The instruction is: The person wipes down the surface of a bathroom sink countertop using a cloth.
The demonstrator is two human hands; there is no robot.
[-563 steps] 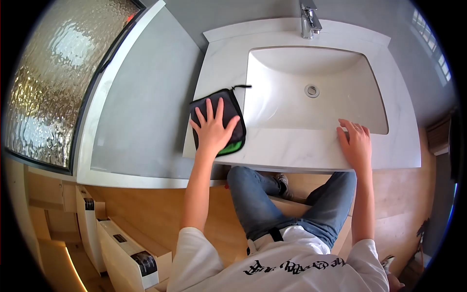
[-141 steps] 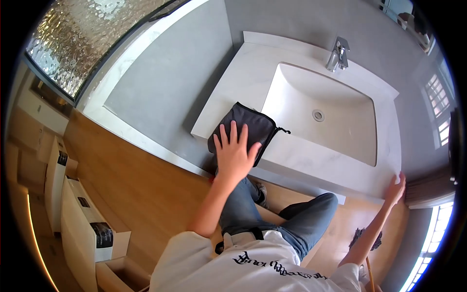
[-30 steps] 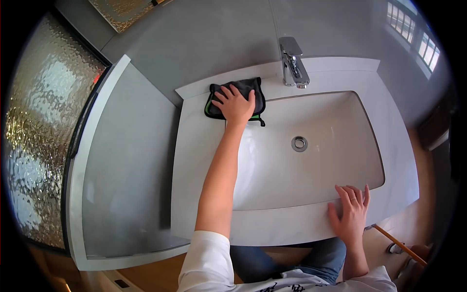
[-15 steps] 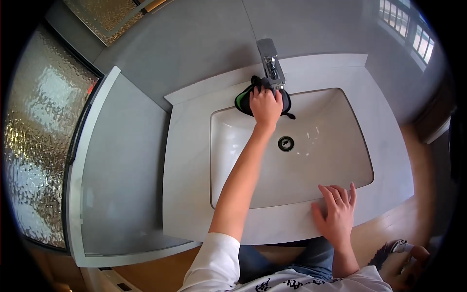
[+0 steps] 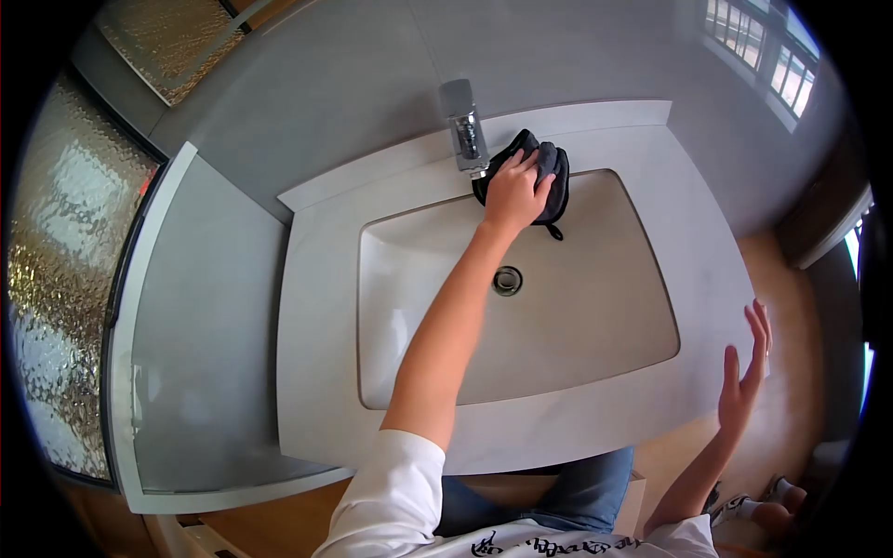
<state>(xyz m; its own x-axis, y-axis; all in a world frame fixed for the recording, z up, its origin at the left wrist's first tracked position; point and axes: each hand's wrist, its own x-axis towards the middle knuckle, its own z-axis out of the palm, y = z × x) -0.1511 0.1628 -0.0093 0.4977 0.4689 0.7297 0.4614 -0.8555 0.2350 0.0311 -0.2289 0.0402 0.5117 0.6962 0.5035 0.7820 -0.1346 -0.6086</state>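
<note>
My left hand [image 5: 514, 195] is closed on a black cleaning cloth [image 5: 556, 197] with a small hanging loop. It presses the bunched cloth on the white counter [image 5: 316, 325] at the back rim of the sink [image 5: 577, 325]. Just left of the cloth stands the chrome faucet [image 5: 465, 130], its spout end close to my fingers. My right hand [image 5: 742, 377] is raised over the counter's right edge with its fingers stretched and thumb apart, holding nothing. Part of the cloth is hidden under my left hand.
The drain [image 5: 507, 281] lies in the middle of the basin. A grey panel with a white frame [image 5: 153, 316] borders the counter on the left, beside textured glass [image 5: 74, 279]. A person's feet in shoes [image 5: 735, 508] show at the lower right. An open drawer [image 5: 279, 511] sits below the counter.
My left hand has moved the cloth from under the faucet to its right side. My right hand has lifted from the sink's front rim and swung right. The view has shifted slightly.
</note>
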